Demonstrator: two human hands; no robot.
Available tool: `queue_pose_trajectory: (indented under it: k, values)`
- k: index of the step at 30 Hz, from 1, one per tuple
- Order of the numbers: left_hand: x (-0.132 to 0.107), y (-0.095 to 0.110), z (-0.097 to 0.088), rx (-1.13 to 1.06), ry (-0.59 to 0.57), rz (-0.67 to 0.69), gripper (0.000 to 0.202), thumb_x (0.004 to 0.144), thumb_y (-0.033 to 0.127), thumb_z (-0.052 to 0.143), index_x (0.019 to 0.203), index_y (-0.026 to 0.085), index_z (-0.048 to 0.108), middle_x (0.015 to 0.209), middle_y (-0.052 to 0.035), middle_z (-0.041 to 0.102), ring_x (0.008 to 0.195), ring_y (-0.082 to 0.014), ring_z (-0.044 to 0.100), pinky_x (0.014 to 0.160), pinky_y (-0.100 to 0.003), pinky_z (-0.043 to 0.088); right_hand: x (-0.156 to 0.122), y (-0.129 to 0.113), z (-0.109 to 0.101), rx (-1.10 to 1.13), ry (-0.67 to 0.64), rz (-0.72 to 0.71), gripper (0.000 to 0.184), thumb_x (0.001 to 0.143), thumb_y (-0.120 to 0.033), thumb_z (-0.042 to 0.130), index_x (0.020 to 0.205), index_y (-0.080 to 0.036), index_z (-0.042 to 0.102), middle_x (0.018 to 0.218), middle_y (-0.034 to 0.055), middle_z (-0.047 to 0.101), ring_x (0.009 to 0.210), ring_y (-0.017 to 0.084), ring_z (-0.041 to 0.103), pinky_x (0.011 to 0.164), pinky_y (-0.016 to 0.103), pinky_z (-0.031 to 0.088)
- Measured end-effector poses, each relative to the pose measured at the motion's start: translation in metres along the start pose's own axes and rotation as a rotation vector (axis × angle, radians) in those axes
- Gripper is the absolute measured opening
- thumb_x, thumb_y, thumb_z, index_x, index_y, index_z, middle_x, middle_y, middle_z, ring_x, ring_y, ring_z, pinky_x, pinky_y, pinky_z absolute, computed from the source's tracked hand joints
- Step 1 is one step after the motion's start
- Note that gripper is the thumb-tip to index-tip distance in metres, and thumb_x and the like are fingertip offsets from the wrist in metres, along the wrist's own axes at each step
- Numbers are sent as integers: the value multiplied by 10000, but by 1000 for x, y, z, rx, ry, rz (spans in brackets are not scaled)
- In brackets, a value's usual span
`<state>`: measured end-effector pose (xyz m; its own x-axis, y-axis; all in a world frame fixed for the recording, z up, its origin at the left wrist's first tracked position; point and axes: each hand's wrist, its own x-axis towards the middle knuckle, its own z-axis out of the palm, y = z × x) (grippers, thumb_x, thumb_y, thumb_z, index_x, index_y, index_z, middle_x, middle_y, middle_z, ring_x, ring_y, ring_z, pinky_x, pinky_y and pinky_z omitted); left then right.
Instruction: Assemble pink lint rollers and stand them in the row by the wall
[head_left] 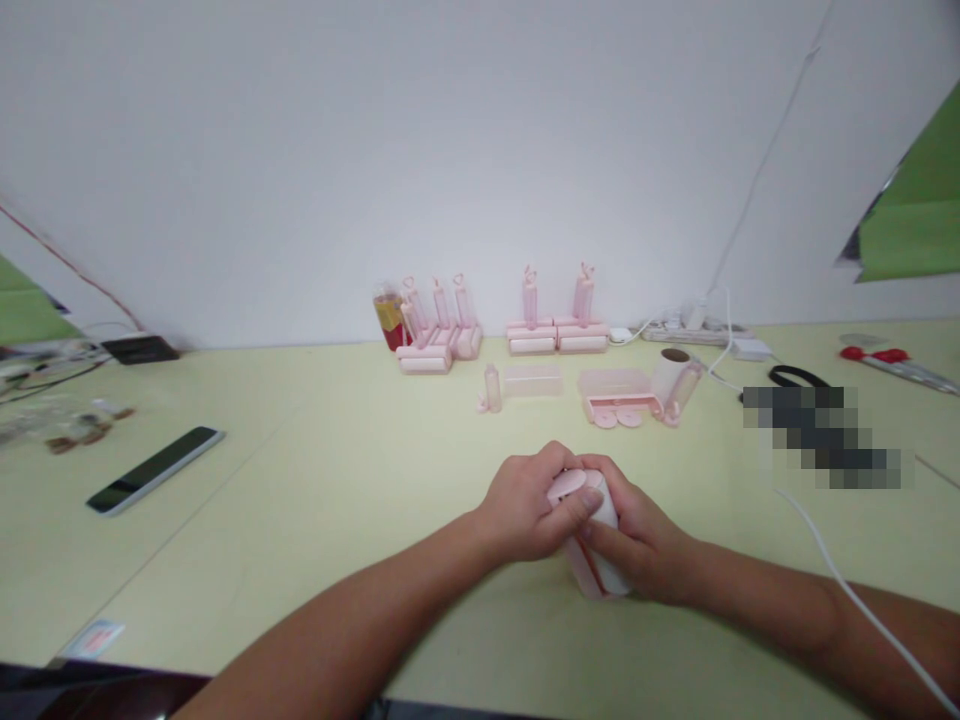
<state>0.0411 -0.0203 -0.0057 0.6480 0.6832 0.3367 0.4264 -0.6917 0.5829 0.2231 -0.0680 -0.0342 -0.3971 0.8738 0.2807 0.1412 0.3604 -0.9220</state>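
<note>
Near the front of the table, my left hand (529,505) and my right hand (649,545) are both closed around a pink-and-white lint roller (587,572). It is tilted, with one round pink end piece (568,485) showing between the hands. My left thumb presses near this end. My right hand wraps the white side, its thumb across the front. Fingers hide much of the roller's middle. Beyond the hands lie an open pink holder (622,404) with two round flaps, a clear cover (532,380), a white paper roll (670,375) and a small clear-pink handle (492,388).
Several pink rollers with upright handles (558,335) stand along the wall, beside a red-and-yellow bottle (390,315). A phone (156,470) lies at left. At right are a power strip (694,330), a white cable (832,560) and a red-handled tool (877,355).
</note>
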Motion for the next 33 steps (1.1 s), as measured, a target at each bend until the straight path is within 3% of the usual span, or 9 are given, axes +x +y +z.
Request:
queue_pose_trajectory:
  k: [6,12,25,33]
  values:
    - [-2,-2,2,-64,21,36,345,982,445,310,1031,171,515,736,-17,619,620,-149,564,578,-261,398,-2,-1,0,-7,0,29,467,933,-463,529,1280,-188,382,960,57,591,778,205,540,686,332,433]
    - [-2,-2,9,-115,91,18,330,999,423,308,980,176,525,715,-7,600,604,-138,541,569,-259,379,-2,0,0,-56,-7,17,424,938,-470,513,1235,-187,407,1009,70,596,820,213,544,710,337,425]
    - [-2,-4,11,-132,115,6,320,1001,429,309,973,187,516,703,-3,581,605,-142,529,570,-265,364,-2,-3,-3,-70,-23,-7,418,933,-442,520,1243,-192,395,982,53,582,798,197,529,712,329,427]
    - [0,-3,10,-153,150,33,292,996,417,324,878,193,469,663,14,529,563,-127,485,550,-261,335,-1,-8,-3,-70,-37,9,419,928,-456,522,1223,-191,389,952,48,574,776,194,522,688,326,421]
